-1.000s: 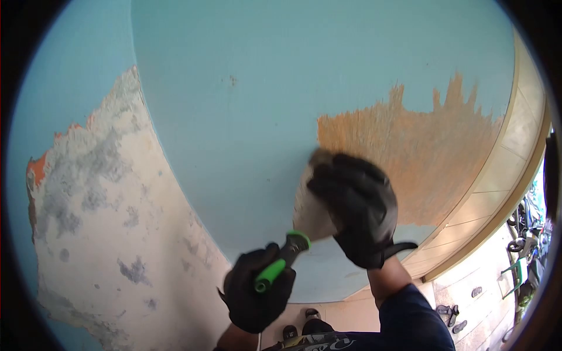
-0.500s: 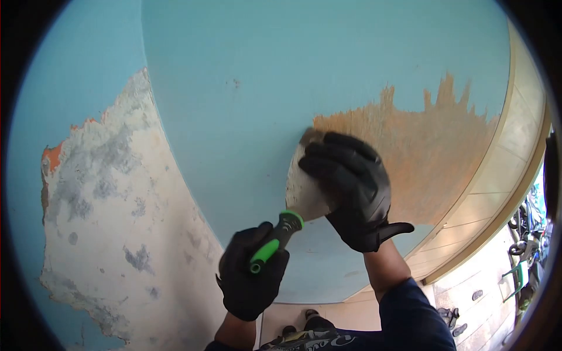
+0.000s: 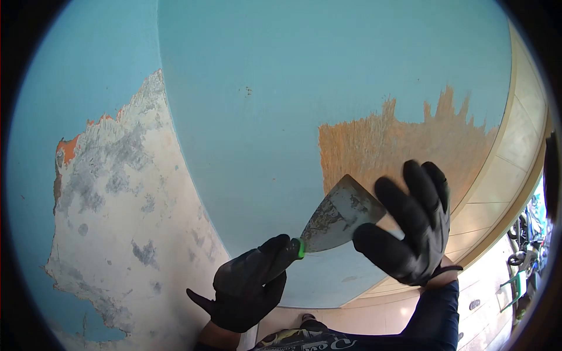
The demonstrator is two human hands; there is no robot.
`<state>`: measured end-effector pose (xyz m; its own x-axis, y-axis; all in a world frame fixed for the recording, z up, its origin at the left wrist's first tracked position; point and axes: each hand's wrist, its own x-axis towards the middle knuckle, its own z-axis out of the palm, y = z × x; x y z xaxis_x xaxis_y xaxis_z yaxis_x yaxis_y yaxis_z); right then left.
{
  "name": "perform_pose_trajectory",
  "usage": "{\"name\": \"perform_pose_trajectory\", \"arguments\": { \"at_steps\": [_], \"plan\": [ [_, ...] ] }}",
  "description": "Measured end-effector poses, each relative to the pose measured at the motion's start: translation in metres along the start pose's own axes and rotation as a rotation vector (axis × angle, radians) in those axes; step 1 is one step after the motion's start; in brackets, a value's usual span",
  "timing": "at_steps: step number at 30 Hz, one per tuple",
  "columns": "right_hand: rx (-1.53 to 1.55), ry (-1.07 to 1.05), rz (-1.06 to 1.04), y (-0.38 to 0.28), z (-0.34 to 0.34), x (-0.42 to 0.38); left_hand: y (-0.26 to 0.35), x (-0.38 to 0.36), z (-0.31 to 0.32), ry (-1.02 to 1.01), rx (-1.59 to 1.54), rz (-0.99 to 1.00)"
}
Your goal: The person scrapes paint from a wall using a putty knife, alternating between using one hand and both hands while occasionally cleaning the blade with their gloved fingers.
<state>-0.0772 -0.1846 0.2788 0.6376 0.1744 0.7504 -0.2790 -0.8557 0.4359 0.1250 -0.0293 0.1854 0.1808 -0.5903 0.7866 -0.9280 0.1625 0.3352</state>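
My left hand (image 3: 249, 284), in a black glove, is wrapped round the black-and-green handle of a putty knife (image 3: 341, 215). The knife's wide metal blade, smeared with grey and dark residue, points up and to the right. Beside the blade's right corner is my right hand (image 3: 414, 231), also gloved, its fingers spread and nothing in its grasp. Behind the blade, the blue wall (image 3: 252, 140) has a scraped brown-orange patch (image 3: 404, 143) with a ragged upper edge and a straight left edge.
On the left, the adjoining wall has a large patch of whitish plaster (image 3: 123, 216) with grey stains and flaking paint edges. A cream tiled border (image 3: 486, 205) curves along the right. Beyond it lie a pale paved floor (image 3: 480, 298), a green chair (image 3: 516, 289) and parked motorcycles (image 3: 527, 240).
My right hand has come off the blade, moving right and spreading its fingers. The putty knife has swung away from the patch's left edge, its blade face now showing.
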Motion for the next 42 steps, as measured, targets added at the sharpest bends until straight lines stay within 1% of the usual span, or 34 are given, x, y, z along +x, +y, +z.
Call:
{"name": "perform_pose_trajectory", "arguments": {
  "at_steps": [1,2,4,5,6,7,9,13,15,19,21,24,25,27,28,30,31,34,36,38,42],
  "plan": [
    [-0.067,-0.071,-0.068,-0.005,-0.005,0.007,-0.002,0.002,0.0,0.003,-0.001,-0.004],
    [-0.038,-0.01,-0.087,-0.007,0.009,0.012,-0.004,0.006,0.001,0.003,0.034,-0.011],
    [-0.026,-0.04,-0.08,-0.004,0.027,0.014,-0.011,0.009,0.007,0.003,0.064,-0.022],
    [-0.022,-0.058,-0.067,-0.002,0.034,0.014,-0.017,0.01,0.013,0.053,0.074,-0.028],
    [-0.011,-0.018,-0.082,0.0,0.041,0.013,-0.02,0.012,0.017,0.106,0.084,-0.034],
    [-0.014,-0.017,-0.085,0.0,0.046,0.013,-0.02,0.014,0.017,0.11,0.083,-0.032],
    [-0.002,-0.005,-0.06,-0.002,0.052,0.015,-0.018,0.017,0.018,0.049,-0.013,-0.011],
    [-0.04,-0.017,-0.097,-0.001,0.055,0.017,-0.018,0.014,0.025,0.086,-0.028,-0.019],
    [-0.048,-0.024,-0.095,-0.005,0.057,0.014,-0.017,0.009,0.032,0.187,-0.074,-0.104],
    [-0.002,-0.096,-0.065,-0.005,0.055,0.013,-0.012,0.001,0.037,0.174,-0.057,-0.147],
    [0.094,0.0,-0.109,0.005,0.055,0.013,-0.012,0.002,0.037,0.175,-0.04,-0.156],
    [0.004,-0.001,-0.059,0.005,0.022,0.009,-0.026,-0.002,0.036,0.214,-0.057,-0.144],
    [0.003,0.003,-0.071,0.003,0.023,0.01,-0.026,0.0,0.035,0.228,-0.056,-0.145],
    [-0.091,0.042,-0.115,-0.003,0.028,0.01,-0.023,0.002,0.033,0.184,-0.076,-0.132],
    [-0.007,0.037,-0.146,-0.003,0.036,0.015,-0.02,0.004,0.032,0.178,-0.076,-0.14],
    [0.039,0.026,-0.152,-0.001,0.054,0.019,-0.015,0.01,0.032,0.126,-0.09,-0.062],
    [0.077,0.024,-0.164,0.002,0.062,0.019,-0.015,0.01,0.032,0.12,-0.091,-0.058],
    [0.071,0.077,-0.191,0.013,0.076,0.014,-0.014,0.009,0.034,0.15,-0.03,-0.039],
    [0.074,0.104,-0.218,0.015,0.078,0.014,-0.014,0.005,0.036,0.137,-0.074,-0.113],
    [0.142,0.123,-0.205,0.013,0.08,0.016,-0.014,0.003,0.039,0.159,-0.071,-0.127],
    [0.153,0.111,-0.206,0.014,0.083,0.018,-0.018,0.004,0.044,0.181,-0.082,-0.137]
  ]
}}
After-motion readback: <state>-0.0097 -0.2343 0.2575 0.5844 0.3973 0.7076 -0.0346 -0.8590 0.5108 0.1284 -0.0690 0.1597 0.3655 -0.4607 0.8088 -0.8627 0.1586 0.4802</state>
